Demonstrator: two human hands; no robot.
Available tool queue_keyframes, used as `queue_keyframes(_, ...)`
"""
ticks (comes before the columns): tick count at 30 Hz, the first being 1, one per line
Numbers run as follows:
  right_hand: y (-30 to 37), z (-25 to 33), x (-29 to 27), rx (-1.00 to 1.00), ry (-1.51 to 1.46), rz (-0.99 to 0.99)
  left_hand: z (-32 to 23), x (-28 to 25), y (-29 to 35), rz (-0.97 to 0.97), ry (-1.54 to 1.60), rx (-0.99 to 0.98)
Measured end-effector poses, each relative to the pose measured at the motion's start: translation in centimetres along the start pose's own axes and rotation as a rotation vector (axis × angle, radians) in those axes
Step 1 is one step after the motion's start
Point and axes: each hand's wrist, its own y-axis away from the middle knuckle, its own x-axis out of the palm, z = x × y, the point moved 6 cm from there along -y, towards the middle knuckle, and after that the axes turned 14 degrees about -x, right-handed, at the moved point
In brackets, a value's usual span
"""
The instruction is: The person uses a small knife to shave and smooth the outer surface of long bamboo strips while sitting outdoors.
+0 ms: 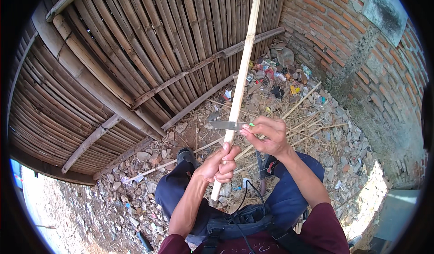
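Observation:
A long pale bamboo strip [244, 64] rises at a slant from between my knees toward the top of the view. My left hand [221, 164] is wrapped round it near its lower end, which sticks out below the fist. In my right hand [269, 134] is a knife [224, 125], pinched between thumb and fingers at a small bit of bright green. The blade points left and lies across the strip, just above my left hand. Most of the knife's handle is hidden by my fingers.
A bamboo slat wall [158, 41] stands at the left and ahead, a brick wall [330, 32] at the right. Stony ground [135, 190] holds thin bamboo sticks [303, 102], straw and a heap of litter [275, 75]. A dark tool-like object [144, 242] lies at the lower left.

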Motion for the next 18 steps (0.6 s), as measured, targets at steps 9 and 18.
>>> queue_keyframes(9, -0.1, -0.4, -0.1, -0.005, 0.110, 0.002, -0.8, 0.7, -0.2, -0.054, -0.034, 0.008)
queue_keyframes(18, -0.5, -2.9, -3.1, 0.090, 0.184, -0.097, 0.0, 0.8, -0.2, -0.092, -0.061, -0.029)
